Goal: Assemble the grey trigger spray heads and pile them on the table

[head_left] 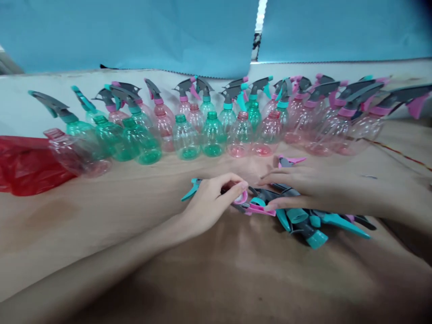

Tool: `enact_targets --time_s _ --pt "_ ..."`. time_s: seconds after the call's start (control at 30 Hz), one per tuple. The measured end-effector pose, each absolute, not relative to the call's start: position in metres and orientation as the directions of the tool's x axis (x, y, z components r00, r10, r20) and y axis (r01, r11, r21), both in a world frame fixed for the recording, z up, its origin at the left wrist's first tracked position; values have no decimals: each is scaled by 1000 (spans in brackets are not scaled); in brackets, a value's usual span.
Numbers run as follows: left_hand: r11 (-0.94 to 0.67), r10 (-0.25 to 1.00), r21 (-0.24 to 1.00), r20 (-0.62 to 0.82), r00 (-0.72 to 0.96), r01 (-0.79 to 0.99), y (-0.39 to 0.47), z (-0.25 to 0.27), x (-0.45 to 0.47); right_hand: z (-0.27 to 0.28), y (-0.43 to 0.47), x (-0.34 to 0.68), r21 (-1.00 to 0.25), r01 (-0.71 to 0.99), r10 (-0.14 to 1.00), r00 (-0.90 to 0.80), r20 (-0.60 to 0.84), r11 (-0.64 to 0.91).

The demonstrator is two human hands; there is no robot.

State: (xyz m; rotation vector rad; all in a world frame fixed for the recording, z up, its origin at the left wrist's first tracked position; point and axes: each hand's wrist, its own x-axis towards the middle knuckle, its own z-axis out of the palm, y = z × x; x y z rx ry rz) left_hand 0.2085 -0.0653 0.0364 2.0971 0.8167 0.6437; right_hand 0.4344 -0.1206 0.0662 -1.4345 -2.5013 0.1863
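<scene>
- Pinching a grey plastic spray head with a pink ring collar (245, 198), your left hand (211, 193) has a narrow grip, apparently on the sides so the collar's opening is left uncovered.
- Your right hand (307, 189) is spread wide over a loose heap of grey, turquoise and pink plastic spray heads (307, 228); blur hides any firm contact.
- Transparent green and pink plastic bottles (212, 139) line the far edge of the brown bench (111, 216), probably to leave your hands room.
- The pinched head lies between your left thumb and fingers, just beside the heap, nearer you than the bottles.
</scene>
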Motion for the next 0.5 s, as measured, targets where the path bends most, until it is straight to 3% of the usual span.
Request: enact_targets --time_s 0.1,0.2,0.33,0.5 --pt "-458 744 822 146 652 339 -61 28 216 58 -120 446 -265 858 887 -460 -20 439" --pt "-442 774 803 116 622 400 -60 27 217 59 -122 447 -366 842 887 -455 -85 396" --pt "-450 773 756 63 631 475 -63 29 215 62 -121 433 -421 797 854 -513 -93 433" --pt "-511 741 724 98 664 463 -69 25 210 61 -117 411 -456 753 842 -539 -13 475"
